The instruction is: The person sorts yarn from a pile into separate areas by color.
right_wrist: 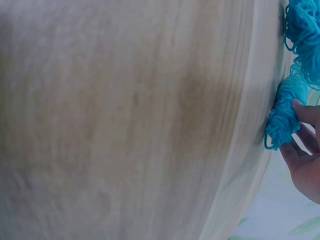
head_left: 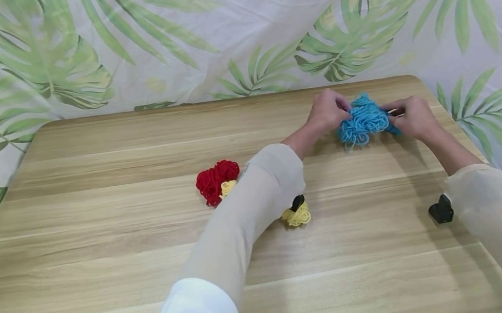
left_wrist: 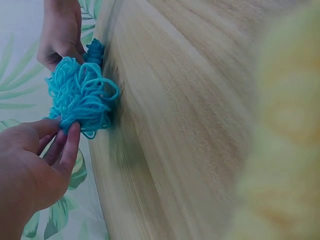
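Observation:
A loose bundle of blue yarn (head_left: pixel 364 119) is at the back right of the wooden table, between both hands. My left hand (head_left: pixel 328 110) pinches its left end; in the left wrist view the thumb and fingertips of that left hand (left_wrist: pixel 37 167) close on the loops. At the other end, my right hand (head_left: pixel 415 116) grips a tighter, twisted part of the yarn. The right wrist view shows this wound part (right_wrist: pixel 286 110) between the thumb and fingers of the right hand (right_wrist: pixel 306 150).
Red yarn (head_left: pixel 216 181) lies mid-table with a bit of yellow yarn (head_left: pixel 228 188) against it, partly behind my left sleeve. More yellow yarn (head_left: pixel 298 215) shows by that sleeve. A black object (head_left: pixel 441 209) appears beside the right sleeve. A leaf-print cloth (head_left: pixel 246 33) hangs behind the table.

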A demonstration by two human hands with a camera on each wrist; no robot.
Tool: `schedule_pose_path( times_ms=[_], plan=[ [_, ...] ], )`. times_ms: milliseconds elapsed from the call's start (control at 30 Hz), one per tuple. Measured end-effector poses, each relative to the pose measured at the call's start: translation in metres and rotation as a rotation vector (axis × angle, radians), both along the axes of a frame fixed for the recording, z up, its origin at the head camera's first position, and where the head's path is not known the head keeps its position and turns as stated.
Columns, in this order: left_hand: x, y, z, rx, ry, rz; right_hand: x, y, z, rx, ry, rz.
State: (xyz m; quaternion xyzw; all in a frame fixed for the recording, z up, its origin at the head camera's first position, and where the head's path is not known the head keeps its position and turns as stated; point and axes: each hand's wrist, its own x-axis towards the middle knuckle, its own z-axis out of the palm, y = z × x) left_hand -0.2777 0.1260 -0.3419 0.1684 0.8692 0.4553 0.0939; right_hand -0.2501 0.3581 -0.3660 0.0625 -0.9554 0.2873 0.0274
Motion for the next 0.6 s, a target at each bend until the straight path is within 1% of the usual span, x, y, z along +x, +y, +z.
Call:
schedule_pose_path(
  times_ms=[333,433,600],
  plan=[
    [-0.001,0.008,-0.001,-0.08,0.04,-0.005,-0.001,0.0,-0.002,0.014,-0.006,-0.009],
    [0.001,0.012,0.0,-0.068,0.02,0.0,-0.001,0.001,-0.002,0.017,-0.006,-0.01],
    [0.004,0.017,0.002,-0.023,-0.041,0.016,-0.002,0.002,-0.001,0.013,-0.01,-0.004]
  ],
)
